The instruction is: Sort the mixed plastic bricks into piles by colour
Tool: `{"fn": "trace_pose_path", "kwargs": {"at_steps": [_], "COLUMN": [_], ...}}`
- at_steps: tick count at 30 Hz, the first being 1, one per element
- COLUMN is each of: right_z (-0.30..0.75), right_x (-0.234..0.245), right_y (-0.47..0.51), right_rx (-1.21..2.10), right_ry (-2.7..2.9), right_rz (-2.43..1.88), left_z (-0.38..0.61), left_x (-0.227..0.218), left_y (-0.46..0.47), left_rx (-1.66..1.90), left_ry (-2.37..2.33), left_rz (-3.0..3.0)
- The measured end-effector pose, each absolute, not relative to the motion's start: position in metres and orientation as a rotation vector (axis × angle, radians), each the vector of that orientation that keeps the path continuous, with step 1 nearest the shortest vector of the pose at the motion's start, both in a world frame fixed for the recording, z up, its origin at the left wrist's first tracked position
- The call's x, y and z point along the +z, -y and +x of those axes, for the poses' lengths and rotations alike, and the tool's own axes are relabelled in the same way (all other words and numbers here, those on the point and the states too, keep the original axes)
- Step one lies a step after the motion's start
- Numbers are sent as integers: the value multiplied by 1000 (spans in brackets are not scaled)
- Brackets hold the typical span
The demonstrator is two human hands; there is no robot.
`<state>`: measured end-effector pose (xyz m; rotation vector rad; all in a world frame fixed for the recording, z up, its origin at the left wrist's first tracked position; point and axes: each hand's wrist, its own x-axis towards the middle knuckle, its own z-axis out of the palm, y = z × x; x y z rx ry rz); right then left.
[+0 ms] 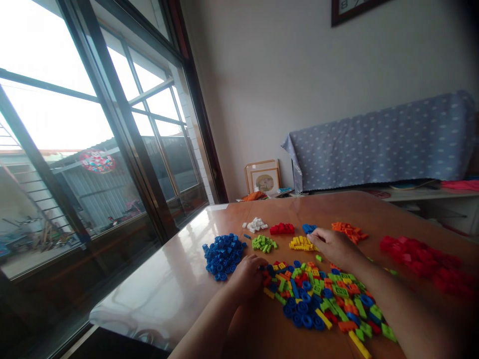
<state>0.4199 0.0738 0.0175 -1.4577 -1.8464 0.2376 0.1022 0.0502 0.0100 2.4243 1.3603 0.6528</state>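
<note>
My left hand (248, 275) rests at the left edge of a mixed heap of toy building bricks (318, 291), its fingers curled down. A small dark piece shows at its fingertips, too unclear to name. Farther out, my right hand (333, 243) has its fingers pressed together beside the yellow bricks (301, 243), just in front of a few blue bricks (309, 228). Whatever those fingers hold is hidden. The heap mixes green, orange, red, yellow and blue bricks with blue wheel-like rings (301, 306).
Sorted piles stand around the heap on the brown table (187, 294): blue pieces (223, 256), white (256, 224), red (282, 228), green (264, 243), orange (349, 231) and translucent red (419, 259). Behind are a cloth-covered object (377, 144) and picture frames (264, 178).
</note>
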Motion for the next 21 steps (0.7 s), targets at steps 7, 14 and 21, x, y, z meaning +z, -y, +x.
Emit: {"fn": "trace_pose_path", "kwargs": {"at_steps": [7,14,21], "right_z": [418,420,421], "right_x": [22,19,17], "right_y": [-71,-72,-73], "right_rx": [267,256,238], "right_ry": [1840,1855,1885], "right_rz": [-1468,-1438,-1459], "left_z": [107,114,114], "left_x": [13,11,3], "left_y": [-61,-72,-72], "left_rx": [634,572,635], "left_ry": [-1344,-1270,-1327], "left_rz": [2378,2438,2414]}}
